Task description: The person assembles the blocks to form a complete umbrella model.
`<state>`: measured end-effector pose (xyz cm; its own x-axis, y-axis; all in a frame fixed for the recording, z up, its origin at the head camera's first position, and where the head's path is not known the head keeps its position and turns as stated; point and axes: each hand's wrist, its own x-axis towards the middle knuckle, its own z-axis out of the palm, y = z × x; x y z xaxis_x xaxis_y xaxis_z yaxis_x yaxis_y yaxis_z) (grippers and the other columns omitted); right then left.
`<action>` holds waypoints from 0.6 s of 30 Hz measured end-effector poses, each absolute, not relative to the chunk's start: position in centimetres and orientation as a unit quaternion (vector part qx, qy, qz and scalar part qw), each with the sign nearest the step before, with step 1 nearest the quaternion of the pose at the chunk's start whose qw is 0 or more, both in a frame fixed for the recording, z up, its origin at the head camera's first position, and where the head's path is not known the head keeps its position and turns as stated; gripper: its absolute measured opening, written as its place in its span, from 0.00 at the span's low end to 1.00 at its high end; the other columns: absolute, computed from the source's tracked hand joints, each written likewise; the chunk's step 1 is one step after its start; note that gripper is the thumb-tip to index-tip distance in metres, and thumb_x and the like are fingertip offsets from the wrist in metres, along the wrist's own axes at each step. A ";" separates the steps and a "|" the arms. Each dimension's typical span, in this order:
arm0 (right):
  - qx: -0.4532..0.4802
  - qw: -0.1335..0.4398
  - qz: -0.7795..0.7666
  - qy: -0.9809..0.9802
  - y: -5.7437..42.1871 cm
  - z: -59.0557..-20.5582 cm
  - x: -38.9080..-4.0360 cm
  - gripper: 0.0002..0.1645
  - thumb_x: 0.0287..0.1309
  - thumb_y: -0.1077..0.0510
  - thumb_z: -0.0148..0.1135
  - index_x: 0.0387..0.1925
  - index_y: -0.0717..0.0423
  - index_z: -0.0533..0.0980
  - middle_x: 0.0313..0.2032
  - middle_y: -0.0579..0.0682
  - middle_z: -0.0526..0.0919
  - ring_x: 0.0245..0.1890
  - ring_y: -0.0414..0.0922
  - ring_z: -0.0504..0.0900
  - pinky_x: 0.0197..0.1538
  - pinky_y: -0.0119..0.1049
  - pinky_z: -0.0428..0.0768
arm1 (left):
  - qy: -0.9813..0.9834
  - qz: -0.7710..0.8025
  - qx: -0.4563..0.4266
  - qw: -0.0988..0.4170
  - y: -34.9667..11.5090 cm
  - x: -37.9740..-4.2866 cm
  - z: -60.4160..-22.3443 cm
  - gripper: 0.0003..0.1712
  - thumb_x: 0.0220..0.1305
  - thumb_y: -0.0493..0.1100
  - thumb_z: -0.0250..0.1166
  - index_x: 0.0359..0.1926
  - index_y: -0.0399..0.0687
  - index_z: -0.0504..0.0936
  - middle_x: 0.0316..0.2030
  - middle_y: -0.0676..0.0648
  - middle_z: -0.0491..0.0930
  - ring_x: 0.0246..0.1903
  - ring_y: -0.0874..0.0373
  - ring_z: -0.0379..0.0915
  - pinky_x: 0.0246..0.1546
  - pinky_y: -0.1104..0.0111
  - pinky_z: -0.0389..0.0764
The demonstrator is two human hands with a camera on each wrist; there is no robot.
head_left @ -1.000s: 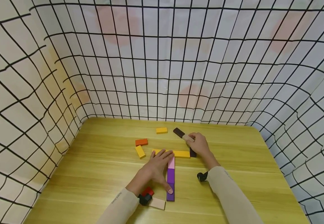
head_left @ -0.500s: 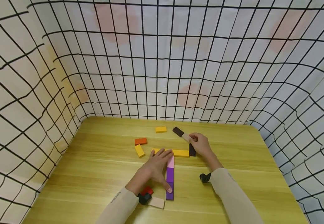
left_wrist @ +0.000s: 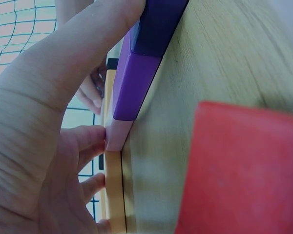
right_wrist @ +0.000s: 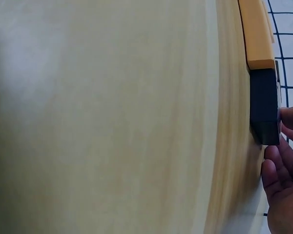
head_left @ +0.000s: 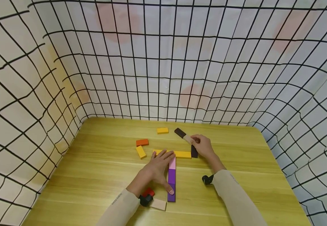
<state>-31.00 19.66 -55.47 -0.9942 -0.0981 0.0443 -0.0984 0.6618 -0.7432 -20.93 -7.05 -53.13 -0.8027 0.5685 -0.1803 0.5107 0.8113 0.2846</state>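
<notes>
My left hand (head_left: pixel 158 169) lies spread out, fingertips touching the yellow block row (head_left: pixel 183 154) and thumb on the dark purple block (head_left: pixel 171 198). From that row a pink block (head_left: pixel 172 163), a purple block (head_left: pixel 172 176) and the dark purple one run toward me in a line. A black block (head_left: pixel 194 152) sits at the row's right end. Just behind it, my right hand (head_left: pixel 203 147) pinches a beige block (head_left: pixel 188 138), whose near end the fingers hide. Its far end meets a dark brown block (head_left: pixel 180 133), both slanting up to the left.
Left of the row lie an orange block (head_left: pixel 142 142) and a loose yellow block (head_left: pixel 141 152); another yellow block (head_left: pixel 162 130) is farther back. A red block (head_left: pixel 148 192) and a pale block (head_left: pixel 158 204) are by my left wrist. Black-gridded netting (head_left: pixel 163 78) surrounds the wooden table.
My right wrist and forearm have shifted slightly to the right, uncovering more of the black block. My left hand keeps its place on the blocks.
</notes>
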 end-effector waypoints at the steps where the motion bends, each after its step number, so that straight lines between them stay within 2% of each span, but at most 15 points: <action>1: 0.055 0.000 0.407 -0.912 19.7 -55.5 -31.0 0.20 0.74 0.56 0.60 0.62 0.59 0.79 0.52 0.60 0.84 0.49 0.55 0.82 0.52 0.50 0.84 | 0.943 0.112 0.287 0.129 -7.0 -20.9 -53.1 0.88 0.23 0.85 0.76 0.84 0.58 0.47 0.83 0.56 0.43 0.83 0.48 0.35 0.79 0.38 0.40; 18: 0.052 -0.009 0.411 -0.910 19.9 -55.6 -30.8 0.22 0.74 0.55 0.60 0.63 0.59 0.78 0.54 0.59 0.83 0.50 0.54 0.80 0.53 0.49 0.83 | 0.942 0.113 0.288 0.130 -6.9 -21.0 -53.1 0.88 0.23 0.85 0.76 0.84 0.58 0.47 0.83 0.55 0.43 0.83 0.48 0.35 0.79 0.37 0.39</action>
